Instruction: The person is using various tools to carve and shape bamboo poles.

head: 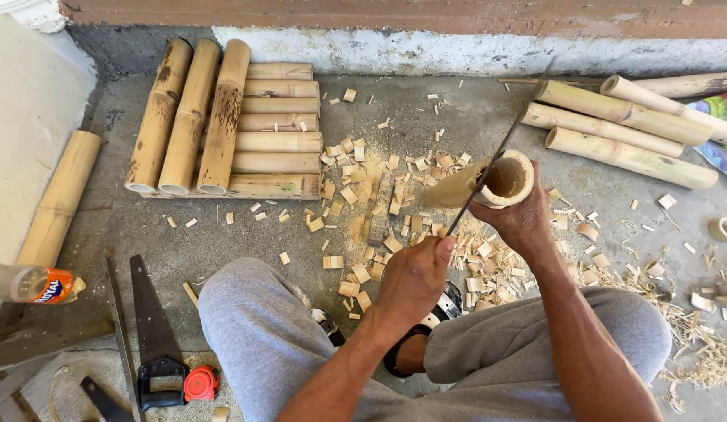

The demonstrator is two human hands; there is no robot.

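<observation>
Left hand [414, 275]: fist clenched on blade [488, 173] handle, over lap.
Right hand [520, 217]: grips bamboo tube [488, 181], open end up, above floor chips [363, 195].
Blade: crosses tube rim.
Nearby: stacked bamboo [238, 125] left; saw [152, 328] by knee.

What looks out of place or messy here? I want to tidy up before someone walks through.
Small bamboo offcuts and shavings are scattered over the concrete floor around the hands. A plastic bottle lies tipped on its side at left, near a handsaw lying on the floor.

Smooth pale bamboo tube [488, 181], thin blade [488, 173] (probably metal), rough matt concrete floor [145, 234]
</observation>
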